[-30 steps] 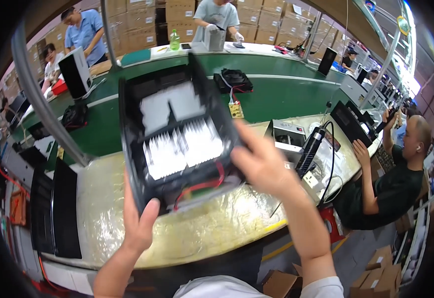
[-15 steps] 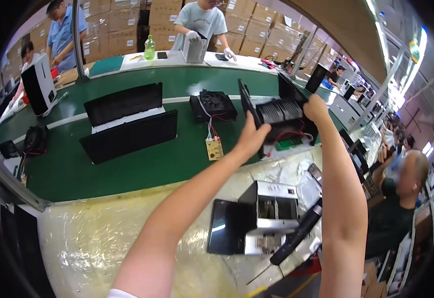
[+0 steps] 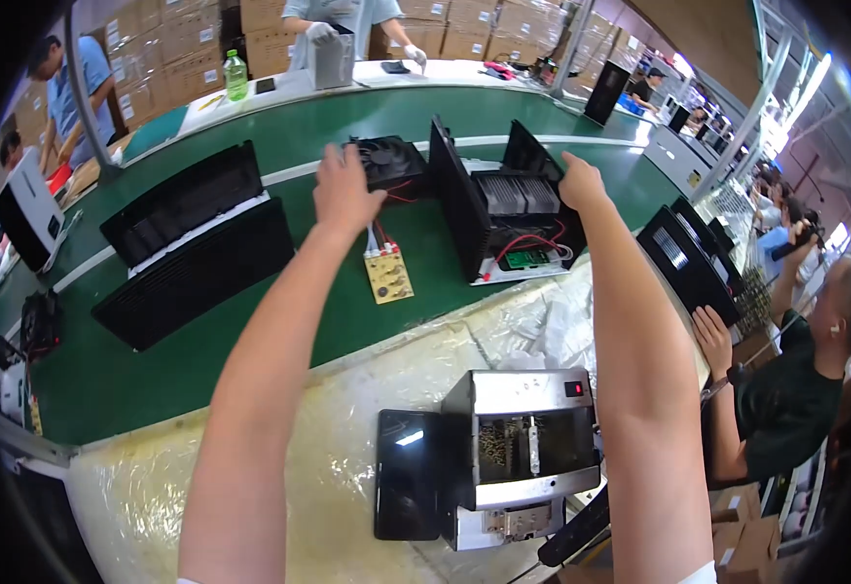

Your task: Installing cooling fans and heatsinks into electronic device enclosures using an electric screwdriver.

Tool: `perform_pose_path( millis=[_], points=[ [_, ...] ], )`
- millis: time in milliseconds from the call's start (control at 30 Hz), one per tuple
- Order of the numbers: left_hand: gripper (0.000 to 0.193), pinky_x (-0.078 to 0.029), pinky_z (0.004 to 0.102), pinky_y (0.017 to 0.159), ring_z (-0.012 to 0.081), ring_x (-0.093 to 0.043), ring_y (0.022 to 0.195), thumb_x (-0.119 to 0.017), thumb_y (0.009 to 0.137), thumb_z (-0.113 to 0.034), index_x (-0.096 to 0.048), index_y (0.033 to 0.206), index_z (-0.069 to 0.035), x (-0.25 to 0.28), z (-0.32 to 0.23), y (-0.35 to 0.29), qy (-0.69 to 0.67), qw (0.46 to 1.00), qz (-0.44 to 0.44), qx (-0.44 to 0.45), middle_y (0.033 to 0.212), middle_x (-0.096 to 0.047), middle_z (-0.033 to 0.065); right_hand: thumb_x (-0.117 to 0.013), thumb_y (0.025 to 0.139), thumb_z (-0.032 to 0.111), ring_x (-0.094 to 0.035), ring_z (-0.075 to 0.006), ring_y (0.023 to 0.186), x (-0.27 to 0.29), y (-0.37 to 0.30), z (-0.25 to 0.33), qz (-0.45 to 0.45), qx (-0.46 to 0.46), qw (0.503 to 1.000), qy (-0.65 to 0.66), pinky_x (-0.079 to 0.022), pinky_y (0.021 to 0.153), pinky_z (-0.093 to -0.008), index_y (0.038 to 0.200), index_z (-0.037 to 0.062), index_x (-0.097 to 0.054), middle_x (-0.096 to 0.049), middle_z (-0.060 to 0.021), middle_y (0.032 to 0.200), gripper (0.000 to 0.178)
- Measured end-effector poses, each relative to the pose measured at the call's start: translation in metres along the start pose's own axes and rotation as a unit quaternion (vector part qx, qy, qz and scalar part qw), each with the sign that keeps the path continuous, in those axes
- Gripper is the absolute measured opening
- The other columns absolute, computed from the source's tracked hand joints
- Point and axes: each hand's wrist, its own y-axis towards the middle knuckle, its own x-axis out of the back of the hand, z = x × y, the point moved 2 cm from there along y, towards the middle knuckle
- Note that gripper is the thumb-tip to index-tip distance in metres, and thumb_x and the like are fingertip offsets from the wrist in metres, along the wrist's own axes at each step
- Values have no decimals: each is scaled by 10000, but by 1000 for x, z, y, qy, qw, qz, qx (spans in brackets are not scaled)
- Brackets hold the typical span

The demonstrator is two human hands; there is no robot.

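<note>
The open black plastic housing with grey finned blocks and red wiring inside (image 3: 508, 209) stands on the far part of the green conveyor belt (image 3: 250, 360), right of centre; it looks just set down, the placing step about finished, and letting go cleanly seems to be what comes next; the right hand (image 3: 581, 182) rests on its right edge, fingers curled over the rim, though how firmly I cannot tell; the left hand (image 3: 343, 192) hovers with fingers loosely spread at the black square fan (image 3: 386, 159) just left of the housing, above a small yellow circuit board (image 3: 388, 275); whether it touches the fan is unclear; the housing's far side is hidden by its own walls; a silver metal machine (image 3: 527, 453) sits near.
</note>
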Motion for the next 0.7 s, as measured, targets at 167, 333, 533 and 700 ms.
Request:
perform_pose_path(
  millis=[167, 333, 533, 700],
  points=[
    [625, -552, 499, 846, 415, -685, 947, -661, 887, -485, -592, 1061, 112, -40, 57, 1, -190, 915, 102, 341, 1084, -663, 294, -574, 786, 34, -581, -403, 1219, -4, 12, 4, -51, 0, 998, 37, -452, 1055, -447, 1377, 61, -574, -617, -242, 1306, 591],
    [558, -526, 356, 520, 232, -663, 569, -688, 866, -478, -650, 726, 61, -63, 55, 0, -321, 838, 148, 416, 694, -666, 142, -559, 781, 39, -591, -406, 1206, 12, 9, 34, -57, 22, 996, 71, -460, 1045, -449, 1368, 63, -579, -625, -247, 1291, 588],
    [517, -549, 361, 546, 247, -691, 565, -689, 800, -405, -625, 868, 103, -13, 5, 20, -321, 875, 99, 349, 672, -686, 181, -554, 787, 52, -652, -403, 1085, 73, -2, 105, -155, 67, 974, 152, -500, 968, -467, 1229, 70, -659, -692, -228, 1132, 454],
    [539, -556, 455, 837, 427, -710, 840, -667, 794, -344, -586, 1037, 130, 33, -21, 50, -276, 926, 83, 244, 952, -688, 318, -585, 815, 110, -676, -416, 1009, 61, -35, 102, -90, -22, 988, 121, -529, 915, -478, 1034, 73, -730, -718, -231, 1011, 265]
  ],
)
